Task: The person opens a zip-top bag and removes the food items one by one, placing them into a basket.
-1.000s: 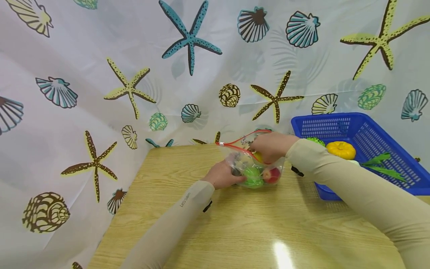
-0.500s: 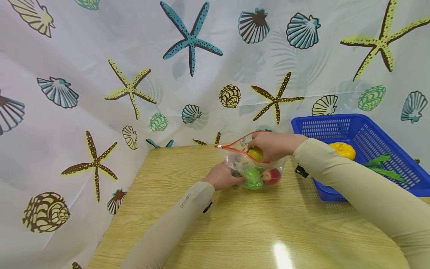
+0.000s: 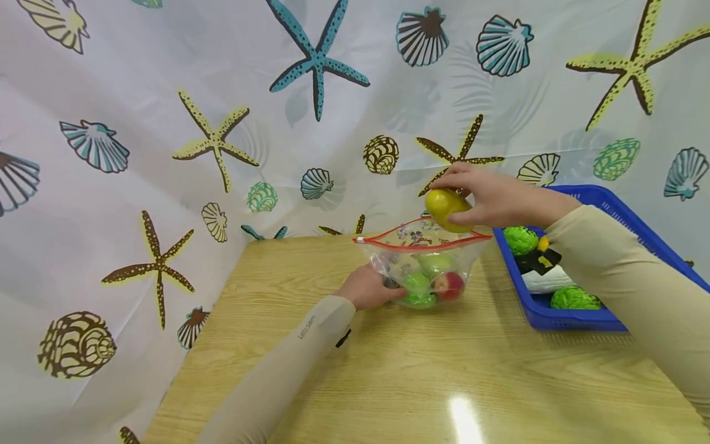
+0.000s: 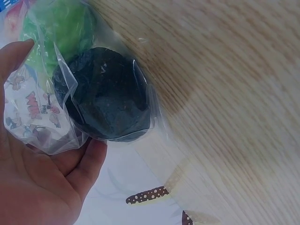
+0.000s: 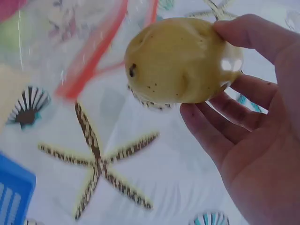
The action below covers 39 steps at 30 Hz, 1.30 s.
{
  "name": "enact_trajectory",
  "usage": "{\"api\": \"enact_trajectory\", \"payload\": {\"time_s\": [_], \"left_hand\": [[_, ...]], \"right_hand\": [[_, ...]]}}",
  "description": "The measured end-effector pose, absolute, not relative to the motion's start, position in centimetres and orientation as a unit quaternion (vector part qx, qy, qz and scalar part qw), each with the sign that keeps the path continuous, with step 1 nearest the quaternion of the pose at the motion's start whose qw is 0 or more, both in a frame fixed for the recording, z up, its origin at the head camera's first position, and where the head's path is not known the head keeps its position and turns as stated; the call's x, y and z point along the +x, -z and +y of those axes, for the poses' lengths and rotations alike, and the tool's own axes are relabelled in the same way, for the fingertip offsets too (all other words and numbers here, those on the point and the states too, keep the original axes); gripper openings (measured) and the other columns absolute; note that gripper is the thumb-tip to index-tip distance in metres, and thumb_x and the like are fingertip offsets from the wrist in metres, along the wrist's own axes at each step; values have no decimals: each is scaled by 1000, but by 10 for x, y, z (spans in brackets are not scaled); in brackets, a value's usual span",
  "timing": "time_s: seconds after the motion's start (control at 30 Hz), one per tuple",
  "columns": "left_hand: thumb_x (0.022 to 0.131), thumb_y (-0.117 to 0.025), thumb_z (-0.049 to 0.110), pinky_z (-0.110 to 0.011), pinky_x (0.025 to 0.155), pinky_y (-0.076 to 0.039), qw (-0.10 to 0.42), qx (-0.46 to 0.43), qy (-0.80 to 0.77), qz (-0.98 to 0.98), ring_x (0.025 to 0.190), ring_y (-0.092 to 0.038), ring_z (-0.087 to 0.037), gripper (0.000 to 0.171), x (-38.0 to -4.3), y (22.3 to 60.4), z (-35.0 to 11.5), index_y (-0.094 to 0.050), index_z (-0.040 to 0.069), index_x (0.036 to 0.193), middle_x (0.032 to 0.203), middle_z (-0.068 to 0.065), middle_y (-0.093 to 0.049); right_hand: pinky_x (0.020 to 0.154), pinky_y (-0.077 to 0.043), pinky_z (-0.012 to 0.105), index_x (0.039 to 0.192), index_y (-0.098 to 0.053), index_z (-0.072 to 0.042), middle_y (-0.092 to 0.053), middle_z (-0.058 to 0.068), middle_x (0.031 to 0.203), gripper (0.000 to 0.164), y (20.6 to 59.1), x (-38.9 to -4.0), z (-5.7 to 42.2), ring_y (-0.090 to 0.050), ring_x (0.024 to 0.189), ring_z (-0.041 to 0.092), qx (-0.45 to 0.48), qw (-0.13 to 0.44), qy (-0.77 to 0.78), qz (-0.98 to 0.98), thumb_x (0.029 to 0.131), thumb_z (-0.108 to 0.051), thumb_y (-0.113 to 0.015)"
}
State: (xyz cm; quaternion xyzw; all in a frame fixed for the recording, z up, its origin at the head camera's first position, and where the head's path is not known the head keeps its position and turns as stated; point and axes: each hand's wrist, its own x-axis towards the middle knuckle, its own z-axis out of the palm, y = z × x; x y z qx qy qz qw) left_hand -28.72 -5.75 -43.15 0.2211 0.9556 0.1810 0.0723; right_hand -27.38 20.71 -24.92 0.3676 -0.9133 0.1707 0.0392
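The yellow potato (image 3: 445, 208) was held just above the red-zipped mouth of the plastic bag (image 3: 427, 265), its long axis pointing away from the palm. The right hand's (image 3: 490, 194) fingers and thumb pinched it; the left hand (image 3: 366, 288), lower, gripped the bag's side.

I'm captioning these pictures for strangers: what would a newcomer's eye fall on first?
Probably the cloth behind the table, boldly printed with starfish and shells. Next, the yellow potato in the person's right grip, near the open mouth of the red-edged clear bag. The bright blue basket on the table's right also stands out.
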Motion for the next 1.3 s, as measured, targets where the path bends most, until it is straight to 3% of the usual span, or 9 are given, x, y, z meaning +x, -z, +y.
{"api": "enact_trajectory", "payload": {"time_s": [0.33, 0.63, 0.9, 1.13, 1.3], "left_hand": [[77, -61, 67, -39, 99, -42, 85, 213, -174, 958, 115, -48, -20, 94, -288, 433, -58, -23, 23, 151, 138, -4, -50], [77, -62, 67, -40, 98, -42, 81, 214, -179, 957, 114, -49, -20, 94, -289, 434, -58, -24, 23, 151, 136, -5, -52], [78, -61, 66, -39, 99, -42, 80, 231, -181, 953, 115, -48, -20, 92, -288, 435, -58, -25, 22, 151, 137, -4, -51], [79, -62, 64, -39, 95, -45, 84, 231, -186, 951, 111, -51, -18, 86, -286, 432, -59, -33, 20, 147, 131, -3, -56], [79, -62, 63, -39, 95, -45, 86, 232, -185, 951, 111, -51, -18, 85, -287, 431, -59, -33, 21, 147, 131, -2, -55]], "right_hand": [[75, -52, 47, 131, -54, -3, -54, 14, 117, 54, 256, -269, 279, -55, 88, 23, 303, 45, -116, -945, 82, -17, -73], [77, -52, 49, 126, -56, 5, -58, 17, 110, 52, 309, -275, 330, -54, 90, 26, 260, -30, -70, -963, 80, -15, -74], [84, -47, 58, 125, -54, 11, -58, 29, 118, 49, 329, -281, 341, -54, 103, 40, 259, -66, -66, -961, 82, -6, -69], [88, -45, 59, 123, -60, 3, -60, 22, 119, 38, 320, -276, 326, -51, 109, 38, 275, -32, -76, -958, 87, -7, -66], [85, -49, 55, 121, -63, -3, -63, 15, 117, 32, 303, -266, 301, -54, 106, 30, 296, 31, -96, -950, 89, -7, -64]]}}
